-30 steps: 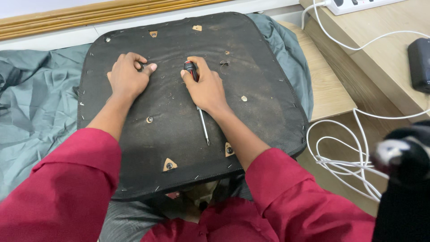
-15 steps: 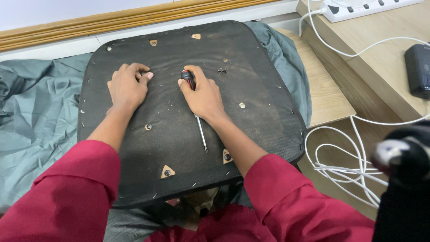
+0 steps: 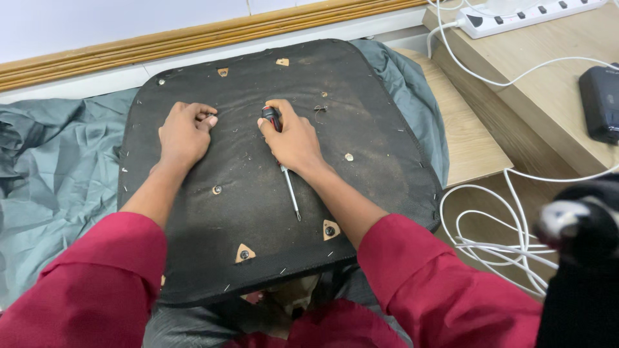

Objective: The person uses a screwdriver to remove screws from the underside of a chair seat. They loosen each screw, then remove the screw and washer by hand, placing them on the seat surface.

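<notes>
A black fabric-covered seat panel (image 3: 361, 84) lies upside down in front of me, with small tan triangular tabs and screws around its edge. My right hand (image 3: 293, 136) rests on it, closed around the black-and-red handle of a screwdriver (image 3: 290, 191), whose metal shaft points back toward me under my wrist. My left hand (image 3: 184, 133) lies curled on the panel a little to the left, fingers pinched together; I cannot tell whether it holds anything small. Both arms wear dark red sleeves.
A grey-green cloth (image 3: 58, 174) spreads under and left of the panel. A wooden skirting strip (image 3: 161, 42) runs along the wall behind. To the right are a wooden step (image 3: 471, 138), a white power strip (image 3: 535, 16), looped white cables (image 3: 496, 245) and a black box (image 3: 601, 103).
The view has shifted slightly, so the panel sits lower in frame. Both hands stay in nearly the same place on the panel, the right still gripping the screwdriver.
</notes>
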